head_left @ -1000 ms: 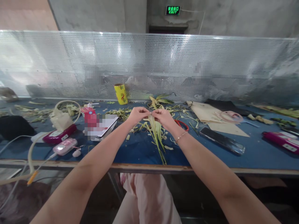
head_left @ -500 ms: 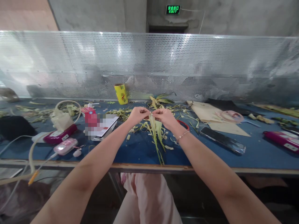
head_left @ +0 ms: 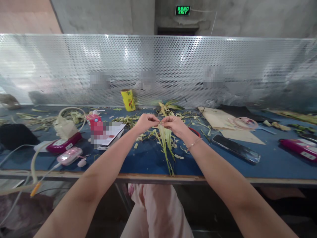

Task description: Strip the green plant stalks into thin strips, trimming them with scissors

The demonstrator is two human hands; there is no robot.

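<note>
Long pale-green leaf strips (head_left: pixel 166 142) hang from between my fingertips toward the table's front edge. My left hand (head_left: pixel 148 121) pinches their upper end from the left side. From the right, my right hand (head_left: pixel 174 123) pinches the same end, its fingertips nearly meeting the left ones. The exact spot where the fingers press is small and partly hidden. Behind and below the hands lie loose plant scraps (head_left: pixel 127 120) on the blue tabletop (head_left: pixel 143 162). Part of a red-handled tool (head_left: pixel 194 132) shows just behind my right wrist.
Left stand a yellow tube (head_left: pixel 128 100), a pink box (head_left: pixel 95 123), a phone (head_left: pixel 111 136) and a magenta power strip (head_left: pixel 64 143) with cables. Right lie a dark phone (head_left: pixel 236 148), brown paper (head_left: pixel 218 119) and another magenta strip (head_left: pixel 298 147). A perforated metal screen (head_left: pixel 173 66) closes the back.
Both hands stay in nearly the same place, still pinching the leaf strips. The fingertips have shifted only slightly; nothing else on the table has moved.
</note>
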